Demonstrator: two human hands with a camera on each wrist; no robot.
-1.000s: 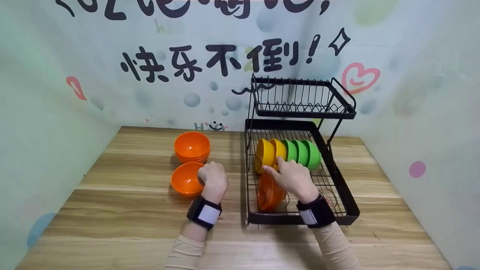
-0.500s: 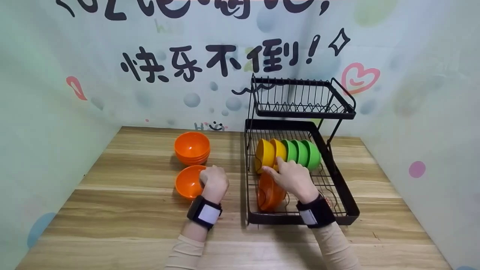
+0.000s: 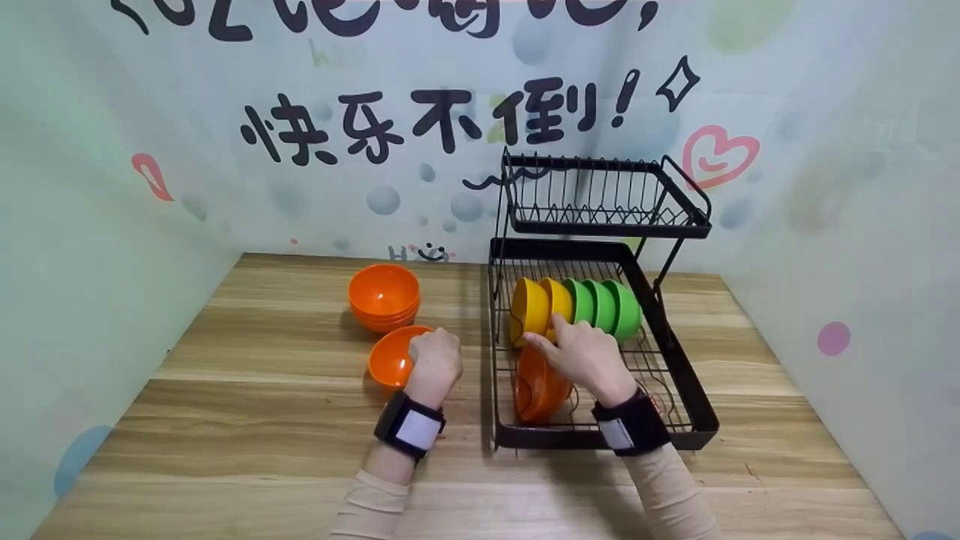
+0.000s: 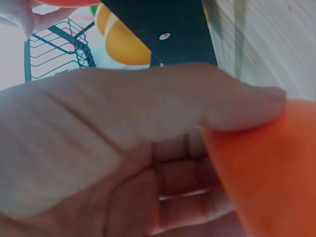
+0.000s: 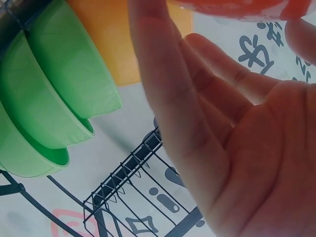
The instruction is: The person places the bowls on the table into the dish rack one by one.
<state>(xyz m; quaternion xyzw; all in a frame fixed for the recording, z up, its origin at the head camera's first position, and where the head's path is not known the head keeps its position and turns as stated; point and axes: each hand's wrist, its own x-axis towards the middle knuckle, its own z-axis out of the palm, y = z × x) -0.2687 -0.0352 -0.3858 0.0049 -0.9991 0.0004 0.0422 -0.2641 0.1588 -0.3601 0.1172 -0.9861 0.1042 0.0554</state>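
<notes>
My left hand [image 3: 435, 367] pinches the right side of an orange bowl [image 3: 391, 358]. In the left wrist view the thumb [image 4: 247, 106] lies along the outside of this bowl [image 4: 276, 177], the other fingers partly hidden behind it. My right hand [image 3: 589, 358] holds the upper edge of another orange bowl [image 3: 538, 386], which stands on its side at the front left of the rack. The right wrist view shows thumb and index finger at opposite parts of that bowl [image 5: 247, 7]. Behind the right hand, yellow bowls [image 3: 529, 311] and green bowls [image 3: 619, 311] stand in a row.
A stack of orange bowls [image 3: 384, 292] stands on the wooden table [image 3: 247, 420], just behind the held one. The black two-tier dish rack [image 3: 694, 405] fills the right of the table, its upper shelf [image 3: 607, 229] raised at the back. Printed cloth walls [image 3: 225, 217] enclose the table.
The left hand's orange bowl has shifted right toward the rack, tilting a little, and the left hand has moved slightly right with it. The right hand and the bowls in the rack stay put.
</notes>
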